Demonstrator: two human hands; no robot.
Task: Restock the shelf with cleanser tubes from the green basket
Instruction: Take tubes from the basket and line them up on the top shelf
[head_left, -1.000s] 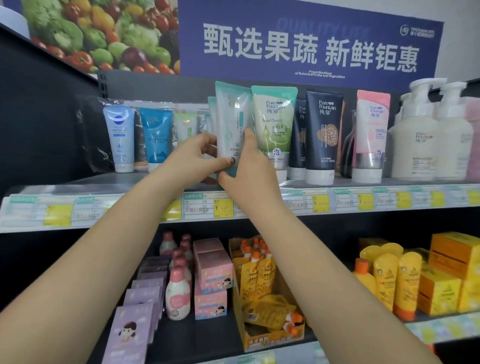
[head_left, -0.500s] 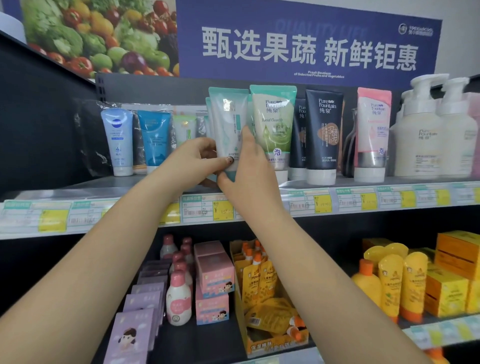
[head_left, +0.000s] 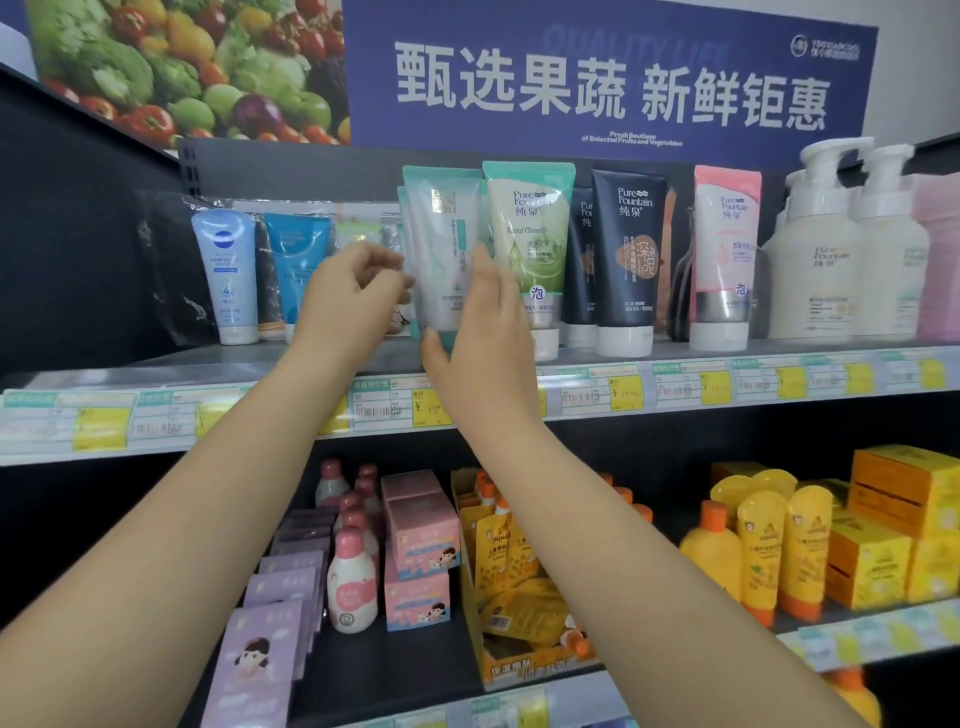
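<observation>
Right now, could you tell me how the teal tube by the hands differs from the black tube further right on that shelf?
The teal tube has a pale, silvery body with a teal top; the black tube is dark with a brown disc. The right hand covers the teal tube's base, while the black tube shows a white cap and stands untouched. The left hand is just off the teal tube. Both stand upright, crimped end up.

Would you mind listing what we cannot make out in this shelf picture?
- Head view: the teal tube's cap, hidden behind the right hand.
- Whether the left hand touches that tube: its fingertips blur at the edge.
- Price tags: print too blurred to read.
- The green basket: out of frame.
</observation>
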